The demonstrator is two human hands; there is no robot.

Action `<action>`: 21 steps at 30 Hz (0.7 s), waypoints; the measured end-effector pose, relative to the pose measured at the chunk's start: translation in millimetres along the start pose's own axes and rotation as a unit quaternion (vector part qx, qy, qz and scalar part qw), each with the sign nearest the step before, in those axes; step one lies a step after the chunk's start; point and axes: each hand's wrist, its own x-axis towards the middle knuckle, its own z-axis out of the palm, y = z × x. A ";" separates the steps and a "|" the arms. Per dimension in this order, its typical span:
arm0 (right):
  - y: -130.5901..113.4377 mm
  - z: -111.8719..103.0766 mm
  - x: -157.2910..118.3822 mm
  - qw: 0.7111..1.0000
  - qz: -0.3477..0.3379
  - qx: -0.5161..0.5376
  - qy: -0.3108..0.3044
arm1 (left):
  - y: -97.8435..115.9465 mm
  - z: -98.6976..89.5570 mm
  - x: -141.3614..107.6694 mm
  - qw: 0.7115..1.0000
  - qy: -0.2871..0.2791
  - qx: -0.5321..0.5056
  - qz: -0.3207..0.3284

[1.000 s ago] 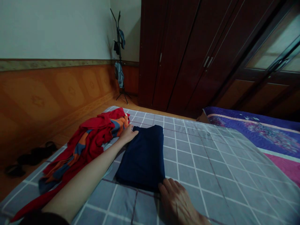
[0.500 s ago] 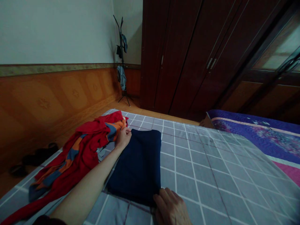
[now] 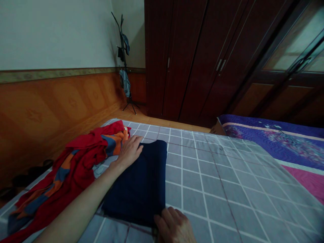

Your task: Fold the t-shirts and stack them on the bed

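A dark navy garment (image 3: 141, 182), folded into a flat rectangle, lies on the grey checked bed sheet (image 3: 194, 182); its exact kind does not show. At its far left corner rests my left hand (image 3: 130, 150), open, fingers stretched forward and the thumb on the cloth. My right hand (image 3: 175, 223) is closed, pinching the garment's near right corner. Left of the garment, close to my left forearm, is a rumpled red garment (image 3: 83, 162) with orange and blue-grey parts. A bit of light grey cloth (image 3: 99, 169) pokes out beside it.
A black coat stand (image 3: 125, 64) with hanging clothes stands in the corner. Behind the bed is a dark brown wardrobe (image 3: 189, 64). A purple floral mattress or cover (image 3: 273, 135) lies at the right. Dark objects (image 3: 27, 175) sit on the floor at left.
My left hand has let go of its pinch on the far left corner and its fingers have straightened. The right hand keeps its hold. The view has shifted slightly right.
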 end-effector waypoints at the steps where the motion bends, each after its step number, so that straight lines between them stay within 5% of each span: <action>1: -0.3 0.2 -0.1 1.000 0.001 0.000 0.001 | 12.9 -5.1 -0.3 0.999 -0.020 -0.012 0.045; 4: -1.1 0.7 -1.0 1.000 0.007 0.008 -0.004 | 49.0 -5.7 1.8 0.981 -0.101 -0.048 0.156; 7: -1.1 2.1 -1.8 1.000 0.001 0.005 0.003 | 66.4 16.2 8.1 0.962 -0.173 -0.034 0.209; 14: -1.0 7.2 -2.2 0.999 -0.025 -0.020 0.018 | 48.9 67.9 11.5 0.956 -0.209 0.023 0.206; 21: -3.1 5.0 -1.3 0.999 -0.034 -0.010 0.025 | 52.3 59.4 11.7 0.950 -0.236 0.012 0.204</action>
